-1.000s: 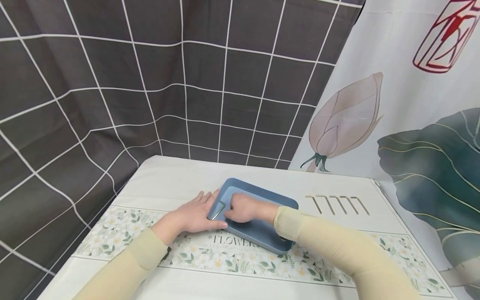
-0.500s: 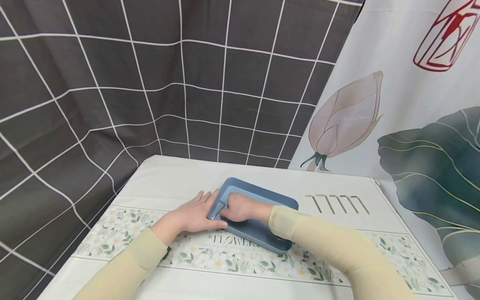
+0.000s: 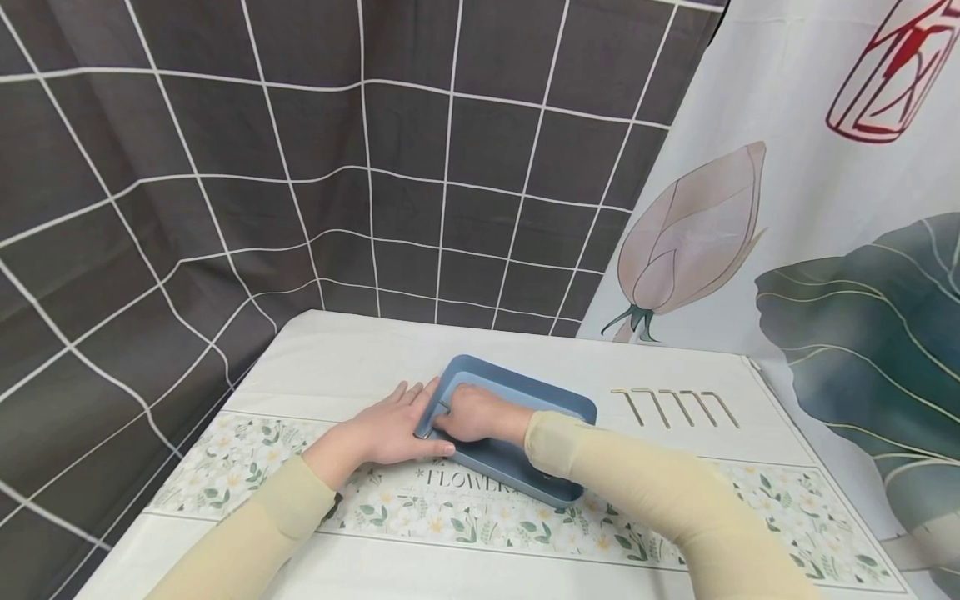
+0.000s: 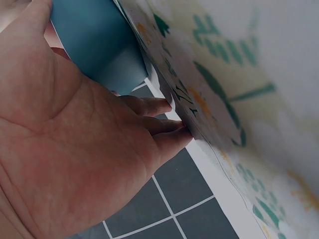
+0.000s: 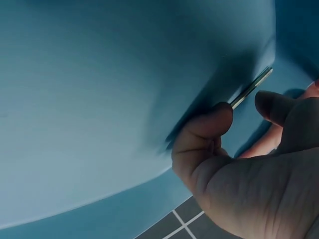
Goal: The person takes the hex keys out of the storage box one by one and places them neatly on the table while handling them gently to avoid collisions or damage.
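Observation:
A blue tray (image 3: 525, 481) stands at an angle on the table. My left hand (image 3: 386, 429) lies flat against its left end, fingers spread on the cloth and thumb at the front corner. Inside the tray my right hand (image 3: 476, 412) is at the left end, fingers curled, beside an L-shaped hex key (image 5: 251, 88). The right wrist view shows the key running behind the index finger, with the thumb (image 5: 271, 105) apart from that finger. Most of the key is hidden by the hand, so whether the fingers grip it is unclear.
Several L-shaped hex keys (image 3: 660, 408) lie in a row to the right of the tray. A floral cloth (image 3: 390, 508) covers the table. A dark gridded curtain (image 3: 405, 208) hangs behind, and a printed white curtain (image 3: 810, 192) at the right.
My right hand has moved left inside the tray, up to the hex key, and now covers much of it. The left hand and the tray have stayed in place.

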The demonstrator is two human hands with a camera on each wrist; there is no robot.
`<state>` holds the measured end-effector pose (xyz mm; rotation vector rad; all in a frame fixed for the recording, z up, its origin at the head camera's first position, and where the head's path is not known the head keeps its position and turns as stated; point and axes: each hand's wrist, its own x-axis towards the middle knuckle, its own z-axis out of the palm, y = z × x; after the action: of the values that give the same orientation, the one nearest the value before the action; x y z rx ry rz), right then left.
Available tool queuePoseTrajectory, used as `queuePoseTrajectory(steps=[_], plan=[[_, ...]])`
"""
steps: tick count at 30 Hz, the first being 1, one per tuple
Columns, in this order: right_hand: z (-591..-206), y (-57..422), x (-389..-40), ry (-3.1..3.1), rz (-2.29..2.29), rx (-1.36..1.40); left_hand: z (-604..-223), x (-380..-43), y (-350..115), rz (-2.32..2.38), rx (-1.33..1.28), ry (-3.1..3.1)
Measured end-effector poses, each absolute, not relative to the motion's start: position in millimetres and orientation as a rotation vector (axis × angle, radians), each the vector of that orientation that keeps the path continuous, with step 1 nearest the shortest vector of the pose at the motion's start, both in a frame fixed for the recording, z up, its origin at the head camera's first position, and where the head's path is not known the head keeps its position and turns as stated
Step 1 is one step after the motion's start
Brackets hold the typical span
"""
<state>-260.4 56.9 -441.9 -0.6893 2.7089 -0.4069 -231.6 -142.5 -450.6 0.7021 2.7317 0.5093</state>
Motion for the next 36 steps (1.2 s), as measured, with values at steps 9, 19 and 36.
queuePoseTrajectory(steps=[9, 19, 36], plan=[[-437.5, 52.7, -254.5, 2.749, -0.305, -0.698, -453.5, -233.2, -142.3, 0.511, 0.720, 2.734], [-437.0, 56.4, -255.7, 2.738, -0.271, -0.706, -454.5, -234.2, -143.0, 0.497, 0.707, 2.733], [-438.2, 61.0, -250.1, 2.821, -0.111, -0.782, -452.5, -232.5, -143.1, 0.507, 0.700, 2.734]])
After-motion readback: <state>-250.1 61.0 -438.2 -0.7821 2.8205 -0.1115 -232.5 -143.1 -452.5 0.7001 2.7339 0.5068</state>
